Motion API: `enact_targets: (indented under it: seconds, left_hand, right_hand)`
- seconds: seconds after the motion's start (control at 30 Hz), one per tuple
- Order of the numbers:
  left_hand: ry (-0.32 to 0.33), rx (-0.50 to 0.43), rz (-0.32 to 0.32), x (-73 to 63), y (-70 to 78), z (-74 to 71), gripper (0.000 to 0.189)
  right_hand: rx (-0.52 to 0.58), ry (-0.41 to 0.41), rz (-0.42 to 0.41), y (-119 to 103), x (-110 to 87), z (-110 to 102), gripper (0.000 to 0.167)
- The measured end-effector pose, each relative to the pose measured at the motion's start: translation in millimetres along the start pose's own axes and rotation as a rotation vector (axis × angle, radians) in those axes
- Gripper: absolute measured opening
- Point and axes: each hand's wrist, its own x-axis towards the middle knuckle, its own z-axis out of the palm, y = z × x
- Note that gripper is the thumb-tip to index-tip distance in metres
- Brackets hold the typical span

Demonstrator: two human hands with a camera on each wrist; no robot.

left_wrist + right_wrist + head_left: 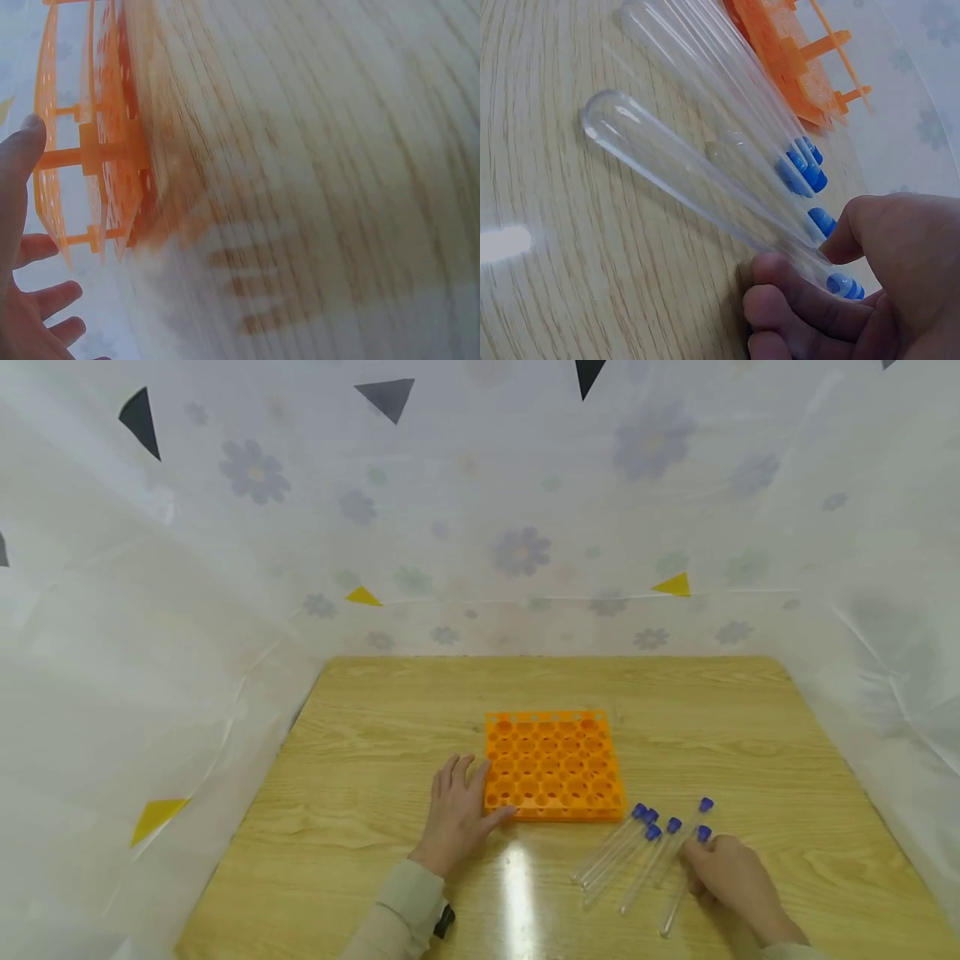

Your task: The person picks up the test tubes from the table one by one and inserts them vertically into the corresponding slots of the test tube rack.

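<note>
While one tube (690,174) is being pinched by the right hand (731,875) beside loose tubes (619,867), and the rack (551,765) touched by the spread left hand (457,817), rolling if knocked is likely being risked.

Rack (537,756) on table (375,735), tubes (648,872) to front right

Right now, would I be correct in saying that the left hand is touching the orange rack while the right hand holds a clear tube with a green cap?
Not quite: the cap is blue, as the right wrist view shows. The left hand does touch the orange rack, and the right hand holds a clear tube.
</note>
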Motion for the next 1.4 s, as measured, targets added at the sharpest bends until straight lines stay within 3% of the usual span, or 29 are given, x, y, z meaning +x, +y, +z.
enact_targets:
  seconds: [0.6, 0.83, 1.1, 1.4]
  left_hand:
    - [0.016, -0.005, 0.000, -1.3, 1.3, 0.5, 0.081]
    - [0.010, -0.003, -0.016, -1.1, 2.6, 0.7, 0.082]
    - [-0.008, -0.013, -0.029, -0.1, 2.6, 0.4, 0.082]
    - [-0.034, -0.019, -0.047, -1.1, 4.5, -1.5, 0.082]
  right_hand:
    - [0.004, 0.033, -0.072, 1, 3.3, -19, 0.037]
    - [0.067, 0.046, -0.107, -3, 2.6, -23, 0.032]
    - [0.123, 0.057, -0.223, -22, -1.7, -36, 0.036]
    - [0.071, 0.124, -0.325, -46, -6.6, -49, 0.044]
